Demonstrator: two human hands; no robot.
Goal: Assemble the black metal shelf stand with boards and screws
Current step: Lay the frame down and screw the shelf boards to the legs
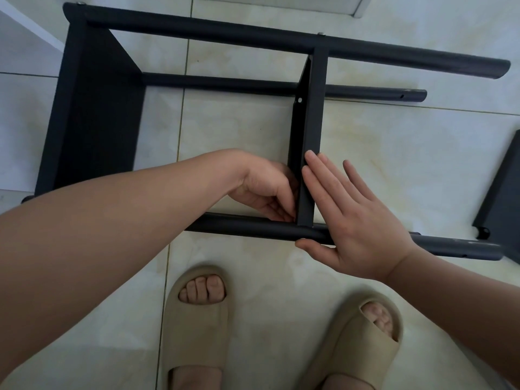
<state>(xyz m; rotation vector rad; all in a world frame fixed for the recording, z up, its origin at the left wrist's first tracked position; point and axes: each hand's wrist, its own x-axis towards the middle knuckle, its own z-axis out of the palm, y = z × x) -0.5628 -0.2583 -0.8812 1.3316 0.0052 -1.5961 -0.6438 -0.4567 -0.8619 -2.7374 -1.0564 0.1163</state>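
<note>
On the tiled floor (394, 153), the black shelf stand (225, 35) lies on its side, right in front of the person's feet. One board (95, 114) is already fixed at the far left end. A second board (311, 122) stands in the middle, between the long poles.

The right hand (357, 220) lies flat against this middle board, fingers straight and a little spread, with the thumb on the near pole (239, 225). It looks like it is keeping the board from tipping or sliding.

The left hand (264, 187) reaches into the corner where the board meets the pole. Its fingers are curled and close together. They may be pinching a small screw, but that is hidden.

Another board (501, 192) waits loose at the right.
</note>
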